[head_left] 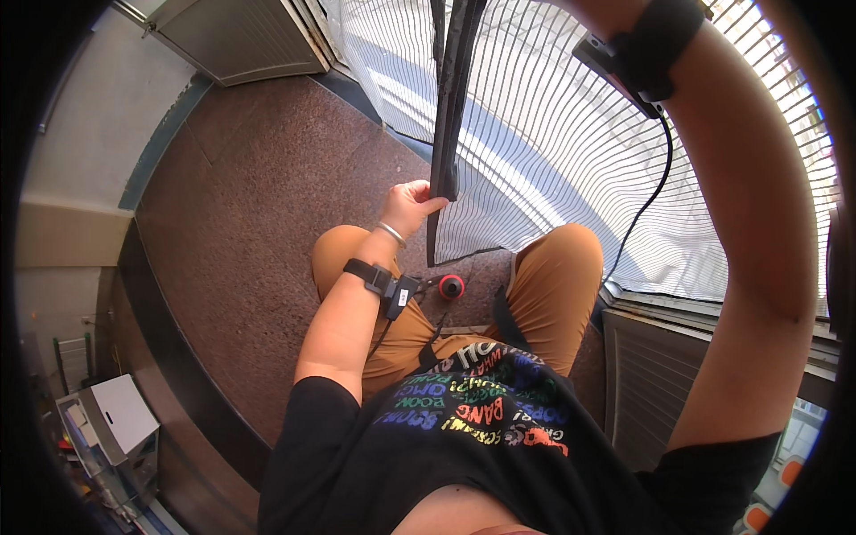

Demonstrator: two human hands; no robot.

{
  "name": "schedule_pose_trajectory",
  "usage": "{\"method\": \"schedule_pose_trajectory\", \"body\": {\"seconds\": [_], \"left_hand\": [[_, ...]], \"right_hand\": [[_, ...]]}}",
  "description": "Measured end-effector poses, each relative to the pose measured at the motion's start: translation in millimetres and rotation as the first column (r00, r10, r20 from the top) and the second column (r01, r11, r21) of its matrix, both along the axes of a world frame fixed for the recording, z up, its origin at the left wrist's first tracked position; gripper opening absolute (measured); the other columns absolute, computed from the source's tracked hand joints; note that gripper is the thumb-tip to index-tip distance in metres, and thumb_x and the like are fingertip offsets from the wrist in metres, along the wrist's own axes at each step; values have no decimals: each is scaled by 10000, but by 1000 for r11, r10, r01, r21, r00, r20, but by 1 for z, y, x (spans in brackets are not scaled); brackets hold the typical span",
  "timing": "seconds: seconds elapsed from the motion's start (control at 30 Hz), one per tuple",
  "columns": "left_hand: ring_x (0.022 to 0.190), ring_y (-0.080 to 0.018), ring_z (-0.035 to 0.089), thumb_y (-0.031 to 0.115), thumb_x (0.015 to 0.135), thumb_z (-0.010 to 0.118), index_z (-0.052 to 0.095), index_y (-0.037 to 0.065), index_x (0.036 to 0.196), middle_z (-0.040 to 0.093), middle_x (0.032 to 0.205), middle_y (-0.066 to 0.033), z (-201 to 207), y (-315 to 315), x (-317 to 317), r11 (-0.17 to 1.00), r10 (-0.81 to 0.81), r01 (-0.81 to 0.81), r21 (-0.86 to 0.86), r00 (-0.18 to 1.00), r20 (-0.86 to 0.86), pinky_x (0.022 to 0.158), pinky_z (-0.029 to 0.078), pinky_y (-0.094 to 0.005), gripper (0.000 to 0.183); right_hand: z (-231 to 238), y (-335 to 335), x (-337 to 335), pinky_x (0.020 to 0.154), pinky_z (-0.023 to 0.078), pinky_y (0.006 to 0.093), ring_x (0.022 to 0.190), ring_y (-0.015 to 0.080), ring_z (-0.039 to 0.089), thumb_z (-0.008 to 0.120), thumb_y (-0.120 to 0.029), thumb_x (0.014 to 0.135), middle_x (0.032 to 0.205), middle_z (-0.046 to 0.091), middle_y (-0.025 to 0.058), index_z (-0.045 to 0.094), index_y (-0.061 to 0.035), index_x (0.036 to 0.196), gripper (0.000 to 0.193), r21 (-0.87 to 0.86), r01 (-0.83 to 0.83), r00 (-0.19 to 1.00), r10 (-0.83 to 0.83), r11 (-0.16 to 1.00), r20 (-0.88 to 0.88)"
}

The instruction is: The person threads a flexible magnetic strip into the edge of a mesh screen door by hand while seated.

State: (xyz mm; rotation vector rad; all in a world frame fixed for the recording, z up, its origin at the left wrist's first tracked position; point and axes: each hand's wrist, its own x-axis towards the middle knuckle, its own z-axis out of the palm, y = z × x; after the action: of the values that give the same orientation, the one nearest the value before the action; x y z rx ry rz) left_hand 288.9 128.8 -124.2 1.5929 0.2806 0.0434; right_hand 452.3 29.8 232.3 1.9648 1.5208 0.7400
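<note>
From the head view we look straight down, and here's our left hand [415, 207] right in the thick of it: thumb and fingers pinched together on the black border [450, 116] of a striped, see-through curtain [535, 134], gripping near the border's lower end. The curtain spreads away to the right, over the far right edge of the brown speckled floor [259, 178], with light pouring through it.

Our right arm [758, 160] is up high on the right side, bent at the elbow, and its hand runs out past the top of the view, so we can't tell whether it is gripping anything. A black wristband [655, 49] with a device sits on that arm, and a dark cable [667, 160] curves down from it in front of the stripes. There's a silver bracelet [392, 234] on our left wrist, with another black device [401, 299] strapped just behind.

We're low down, knees apart in tan trousers [557, 276], and between them we spot a round black thing with a red ring [451, 286] on the floor, its kind unclear. A grey panel [236, 40] stands at the floor's far left edge, beside the curtain.
</note>
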Motion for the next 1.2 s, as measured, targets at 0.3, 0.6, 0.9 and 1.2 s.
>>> {"method": "schedule_pose_trajectory", "body": {"seconds": [0.3, 0.6, 0.9, 1.2], "left_hand": [[680, -51, 568, 20, 757, 720, 676, 1, 871, 659, 763, 3, 0, -1, 1, 1000, 10, -10, -7, 999, 42, 630, 473, -212, 123], [754, -86, 617, 20, 807, 642, 655, -21, 1035, 697, 866, -63, 16, -47, -20, 981, 131, -145, 130, 986, 106, 691, 500, -240, 232], [1112, -371, 526, -86, 773, 467, 518, -40, 1226, 466, 1292, -225, 30, -85, -58, 920, 28, -155, 361, 942, 334, 940, 444, -385, 458], [947, -243, 611, -88, 808, 488, 497, -4, 1176, 543, 1114, -145, 20, -83, -55, 988, 140, -127, -84, 975, 174, 728, 540, -297, 377]], "right_hand": [[-80, -44, -28, 651, 457, 313, 789, 211, 563, 647, -74, 775, 862, 589, 31, 620, -97, 890, 121, 625, -444, 833, 553, 642, 23], [-292, -95, -130, 756, 522, 317, 911, 201, 621, 721, -187, 792, 971, 593, 115, 503, 6, 1046, 387, 228, 796, -4, 382, 560, -924], [-303, -101, -142, 707, 506, 252, 889, 138, 610, 626, -38, 853, 916, 610, 67, 532, 25, 999, 185, 99, 880, -200, 552, 464, -809], [-285, -121, -142, 781, 479, 235, 893, 107, 588, 489, 37, 908, 970, 612, 45, 560, 45, 1095, 200, 111, 796, -249, 489, 595, -836]]}}
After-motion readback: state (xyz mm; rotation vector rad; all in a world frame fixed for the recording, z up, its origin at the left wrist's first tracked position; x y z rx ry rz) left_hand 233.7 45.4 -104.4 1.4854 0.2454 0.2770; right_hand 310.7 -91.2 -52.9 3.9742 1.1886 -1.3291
